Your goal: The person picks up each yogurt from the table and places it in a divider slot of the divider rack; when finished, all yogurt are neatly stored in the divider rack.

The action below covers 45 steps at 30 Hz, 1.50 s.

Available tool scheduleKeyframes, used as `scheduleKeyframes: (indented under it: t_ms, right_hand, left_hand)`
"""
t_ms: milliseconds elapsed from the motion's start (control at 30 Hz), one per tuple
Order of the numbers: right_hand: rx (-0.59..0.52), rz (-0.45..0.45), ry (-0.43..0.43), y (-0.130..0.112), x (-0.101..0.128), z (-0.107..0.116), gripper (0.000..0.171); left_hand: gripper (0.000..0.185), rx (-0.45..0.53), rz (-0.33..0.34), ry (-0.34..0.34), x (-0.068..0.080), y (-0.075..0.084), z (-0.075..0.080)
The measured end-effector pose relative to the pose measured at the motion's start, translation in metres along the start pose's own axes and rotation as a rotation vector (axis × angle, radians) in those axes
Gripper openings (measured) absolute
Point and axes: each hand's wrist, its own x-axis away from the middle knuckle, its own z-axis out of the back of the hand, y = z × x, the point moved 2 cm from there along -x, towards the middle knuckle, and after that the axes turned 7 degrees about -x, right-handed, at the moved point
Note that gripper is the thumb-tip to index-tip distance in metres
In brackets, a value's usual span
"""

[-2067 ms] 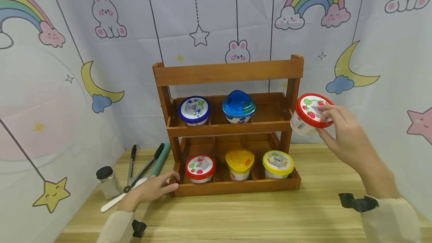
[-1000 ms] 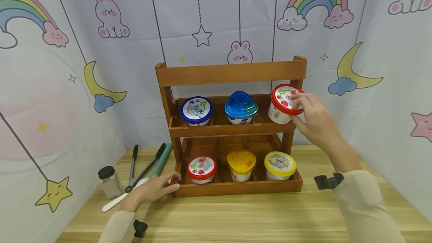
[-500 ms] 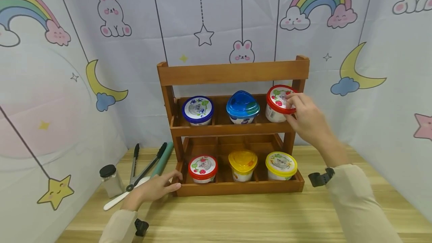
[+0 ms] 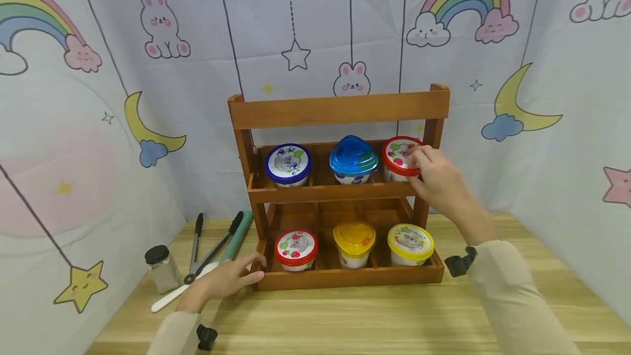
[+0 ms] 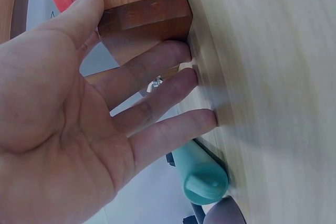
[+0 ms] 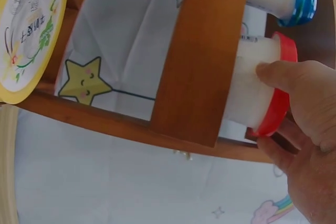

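Note:
My right hand (image 4: 439, 182) grips a red-lidded white tub (image 6: 257, 85), thumb on its side and fingers at the lid's edge. That tub sits in the right compartment of the upper tier of a two-tier wooden rack (image 4: 345, 284), its base behind the front rail. Beside it stand a tub with a blue dome lid (image 4: 353, 158) and one with a dark blue lid (image 4: 288, 163). My left hand (image 4: 224, 281) touches the rack's lower left front corner, its fingers extended in the left wrist view. The lower tier holds another red-lidded tub (image 4: 296, 248), a yellow dome-lidded tub (image 4: 354, 240) and a yellow-lidded tub (image 4: 411, 242).
Left of the rack lie black-tipped tongs (image 4: 217, 245), a green cylindrical object (image 4: 239, 234) and a white-handled utensil (image 4: 170, 299). A jar with a black lid (image 4: 162, 267) stands further left on the wooden table (image 4: 345, 322). A printed cloth (image 4: 197, 97) hangs behind and at the sides.
My right hand has carried the red-lidded tub leftward from beside the rack and lowered it into the upper right compartment. My left hand has stayed at the rack's corner.

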Motion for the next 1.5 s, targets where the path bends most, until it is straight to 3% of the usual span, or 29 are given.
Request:
scheduleKeyframes:
  t_ms: [400, 867, 1500]
  right_hand:
    - [-0.005, -0.016, -0.006, 0.005, 0.006, -0.003, 0.031]
    - [-0.037, -0.098, -0.036, 0.002, 0.011, -0.004, 0.034]
    - [-0.085, -0.049, 0.007, 0.001, 0.009, -0.005, 0.032]
  left_hand:
    - [0.034, 0.037, -0.012, -0.021, -0.002, -0.001, -0.004]
    - [0.034, 0.011, -0.023, -0.014, -0.003, 0.001, -0.003]
    - [0.033, 0.003, -0.028, -0.010, -0.002, -0.002, -0.001]
